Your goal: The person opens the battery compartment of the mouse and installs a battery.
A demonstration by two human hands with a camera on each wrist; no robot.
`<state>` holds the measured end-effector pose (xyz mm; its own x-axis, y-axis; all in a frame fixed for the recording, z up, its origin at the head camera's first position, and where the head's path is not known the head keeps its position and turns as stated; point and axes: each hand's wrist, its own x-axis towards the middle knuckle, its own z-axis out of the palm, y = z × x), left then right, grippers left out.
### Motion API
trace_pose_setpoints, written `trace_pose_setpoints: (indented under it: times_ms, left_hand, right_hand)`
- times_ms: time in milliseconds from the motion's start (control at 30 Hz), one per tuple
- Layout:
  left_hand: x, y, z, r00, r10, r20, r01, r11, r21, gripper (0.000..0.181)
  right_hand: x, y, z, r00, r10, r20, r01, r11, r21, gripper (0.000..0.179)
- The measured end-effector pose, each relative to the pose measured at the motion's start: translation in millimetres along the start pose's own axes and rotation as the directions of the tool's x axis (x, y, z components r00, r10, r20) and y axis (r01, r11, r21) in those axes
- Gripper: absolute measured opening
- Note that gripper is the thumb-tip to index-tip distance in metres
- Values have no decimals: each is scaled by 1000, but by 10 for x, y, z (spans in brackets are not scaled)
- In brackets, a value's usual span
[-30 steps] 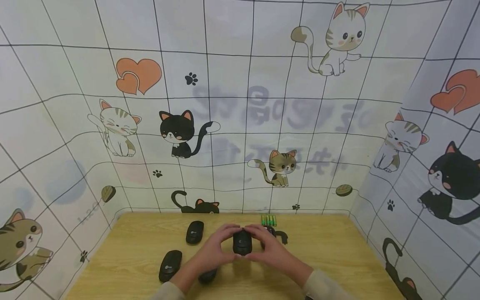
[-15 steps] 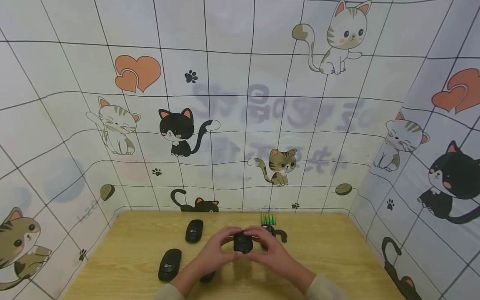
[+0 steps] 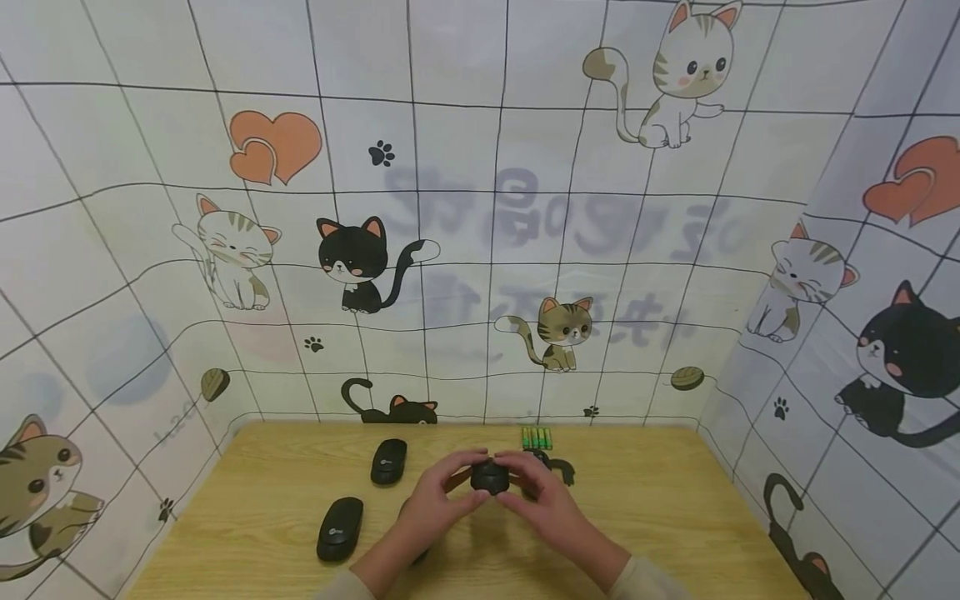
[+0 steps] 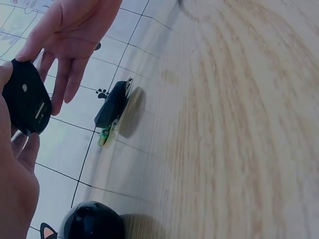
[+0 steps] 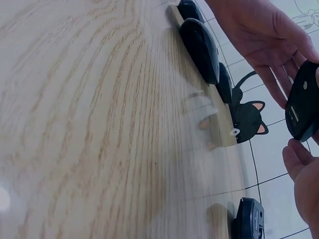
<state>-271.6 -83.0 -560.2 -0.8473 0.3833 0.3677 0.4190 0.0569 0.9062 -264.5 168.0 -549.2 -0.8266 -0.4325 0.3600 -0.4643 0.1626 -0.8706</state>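
Observation:
A black computer mouse (image 3: 490, 477) is held between both hands over the wooden table (image 3: 637, 533), tilted so that one end faces the head camera. My left hand (image 3: 438, 500) grips its left side with curled fingers and thumb. On the other side, my right hand (image 3: 547, 504) holds it with thumb and fingertips. Both wrist views show the underside of the mouse (image 4: 27, 97), dark with a pale round spot and a small light mark. Just beyond the right hand lie a curved black piece (image 3: 561, 472) and another black mouse (image 5: 249, 219), mostly hidden by that hand in the head view.
Two black mice stand to the left, one farther back (image 3: 389, 462) and one nearer (image 3: 341, 530). A third mouse (image 3: 422, 556) is mostly covered by the left forearm. Green batteries (image 3: 536, 438) lie at the table's back edge, before a cat-print curtain (image 3: 465, 367).
The held mouse has tipped, its top no longer facing the camera, and has shifted slightly away and right. Both hands moved with it and keep their grip. Everything else on the table stays put.

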Motion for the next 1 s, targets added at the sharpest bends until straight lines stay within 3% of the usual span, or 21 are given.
trace_pose_setpoints:
  times_ms: [233, 600, 733, 1000]
  left_hand:
    - [-3, 15, 18, 999, 20, -33, -19, 999, 26, 50]
    - [-3, 55, 51, 996, 44, -75, -42, 999, 31, 44]
    - [-6, 73, 59, 997, 27, -77, -25, 999, 25, 44]
    - [-7, 72, 75, 998, 22, -58, -21, 1000, 8, 42]
  right_hand:
    - [-4, -35, -16, 1000, -1, -4, 1, 1000, -11, 45]
    - [-12, -107, -14, 999, -38, 15, 40, 986, -162, 45]
    - [-19, -105, -10, 999, -33, -4, 32, 976, -214, 46]
    - [-39, -75, -3, 990, -133, -35, 119, 955, -271, 43]
